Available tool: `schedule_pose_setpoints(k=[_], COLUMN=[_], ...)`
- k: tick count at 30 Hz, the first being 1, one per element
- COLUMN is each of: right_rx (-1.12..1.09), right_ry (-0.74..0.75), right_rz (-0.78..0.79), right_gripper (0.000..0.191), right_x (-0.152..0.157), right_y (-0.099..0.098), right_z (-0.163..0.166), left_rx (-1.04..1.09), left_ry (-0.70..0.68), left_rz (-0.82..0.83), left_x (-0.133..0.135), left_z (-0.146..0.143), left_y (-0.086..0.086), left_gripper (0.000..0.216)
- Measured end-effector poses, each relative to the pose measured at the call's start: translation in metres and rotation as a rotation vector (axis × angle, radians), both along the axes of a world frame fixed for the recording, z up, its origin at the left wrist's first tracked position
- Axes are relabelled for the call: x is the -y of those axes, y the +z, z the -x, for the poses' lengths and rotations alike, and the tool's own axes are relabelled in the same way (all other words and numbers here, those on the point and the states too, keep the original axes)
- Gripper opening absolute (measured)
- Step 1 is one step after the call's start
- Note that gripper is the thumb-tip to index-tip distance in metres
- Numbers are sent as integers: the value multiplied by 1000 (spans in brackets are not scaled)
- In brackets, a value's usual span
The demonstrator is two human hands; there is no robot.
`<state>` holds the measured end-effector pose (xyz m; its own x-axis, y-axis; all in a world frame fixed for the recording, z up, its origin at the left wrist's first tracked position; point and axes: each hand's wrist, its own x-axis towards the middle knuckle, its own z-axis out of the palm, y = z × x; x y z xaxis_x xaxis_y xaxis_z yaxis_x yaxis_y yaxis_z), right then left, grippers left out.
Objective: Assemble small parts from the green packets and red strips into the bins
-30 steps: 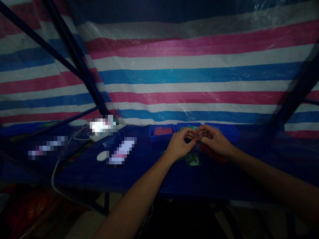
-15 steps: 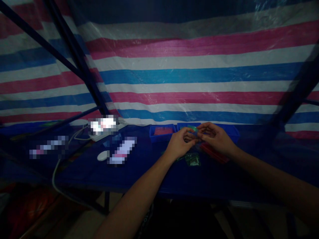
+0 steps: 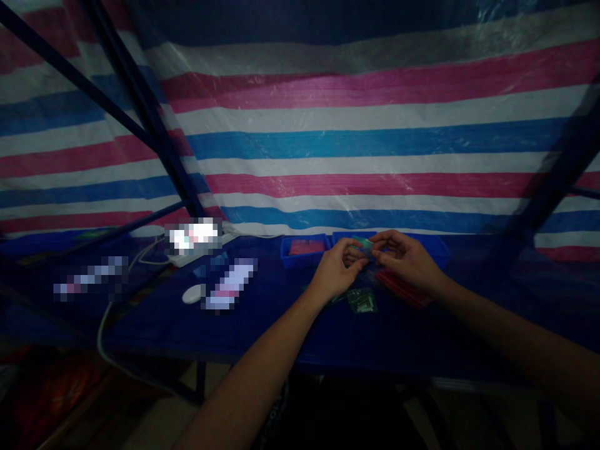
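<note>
Both of my hands meet over the blue table, fingertips close together. My left hand is closed in a pinch on a small clear plastic bag with something greenish at it. From the other side, my right hand pinches the same bag with thumb and fingers. What is inside the bag is too dim to make out. Below the hands lies a clear packet with a green item in it. Red strips or packets lie under my right hand, partly hidden by it.
A blue tray with pink material stands at the back, beside another blue tray partly behind my hands. To the left are a white round object, a blurred-out phone-like object and a white cable. A striped sheet hangs behind.
My left hand has shifted very slightly, and more of the greenish bag shows between the fingers. The trays and packets lie as before.
</note>
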<state>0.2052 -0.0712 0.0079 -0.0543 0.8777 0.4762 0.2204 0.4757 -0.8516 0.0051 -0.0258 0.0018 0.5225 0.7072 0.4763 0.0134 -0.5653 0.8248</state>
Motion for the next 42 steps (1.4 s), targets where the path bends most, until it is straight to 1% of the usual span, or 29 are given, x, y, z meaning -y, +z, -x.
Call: schedule_pose_setpoints(k=[6,12,16,20,23,27,31,37,42], right_rx=[6,5,5,-9,-26,-32,-20,-26,-38], right_ry=[-21,-8,-16,-19,14,44,51,55,38], right_rz=[19,38,60,68,94,134,143,110,93], right_gripper=[33,33,37,37,38,39,39,42,43], right_x=[0,1,3,5,5,4,3,3,4], right_y=[2,3,5,7,6,3,3,5,5], right_z=[-2,-1,0,2,3,3,2,1,4], left_rx=[83,158,190,195,176,122,110,161,151], left_ry=[-19,-41,-59,-63,-47,-22,-34,-34,-60], left_rz=[39,118,172,142,107,66,19,73,109], left_x=[-3,-5,-5,-6,-5,-3,0,2,-1], left_z=[0,0,-1,0,1,2,3,2,1], left_y=[0,0,1,2,3,4,6,7,4], left_gripper=[29,39,42,38,36,36,36,43,46])
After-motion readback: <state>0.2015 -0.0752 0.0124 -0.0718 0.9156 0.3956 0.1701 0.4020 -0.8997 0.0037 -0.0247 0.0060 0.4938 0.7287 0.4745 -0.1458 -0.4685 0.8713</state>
